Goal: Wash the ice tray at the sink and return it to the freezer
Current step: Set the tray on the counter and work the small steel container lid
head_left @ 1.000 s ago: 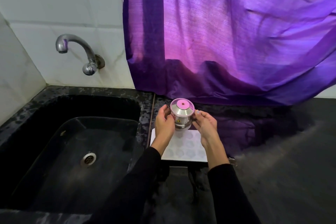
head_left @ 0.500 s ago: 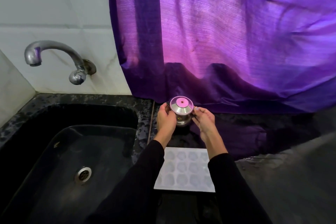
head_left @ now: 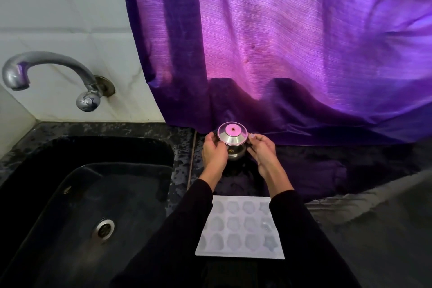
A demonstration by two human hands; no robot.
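Sink [head_left: 35, 229] and tap [head_left: 50, 65] sit at the left, the basin dry and nothing in it. Compared with a second ago, both hands have carried the small steel pot [head_left: 232, 141] away from above the ice tray [head_left: 240, 231] to the back of the desk [head_left: 374, 229], by the purple curtain [head_left: 292, 42]. Left hand [head_left: 214, 152] and right hand [head_left: 263, 151] have their fingers curled round the pot's sides. The tray now lies uncovered near the desk's front edge, right of the sink, probably free for washing. A small round sticker on the pot is unreadable.
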